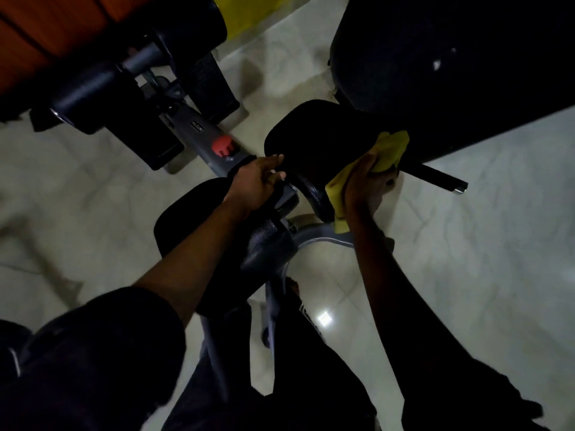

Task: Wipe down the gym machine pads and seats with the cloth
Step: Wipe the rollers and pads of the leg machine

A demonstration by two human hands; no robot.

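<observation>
Yellow cloth (pixel 387 154): bunched under right hand (pixel 365 181), fingers closed over it, pressed against right side of black pad (pixel 314 135); cloth ends show above and below palm. Left hand (pixel 256 181): fingers loosely spread, fingertips touching pad's left lower edge. Second black pad (pixel 186 213) beneath left forearm. Red knob (pixel 222 146) on grey frame, left of the hands.

Pale marbled floor tiles (pixel 485 244), glossy, with a bright light reflection (pixel 323 318); orange panel (pixel 46 23) top left; dim room overall.
</observation>
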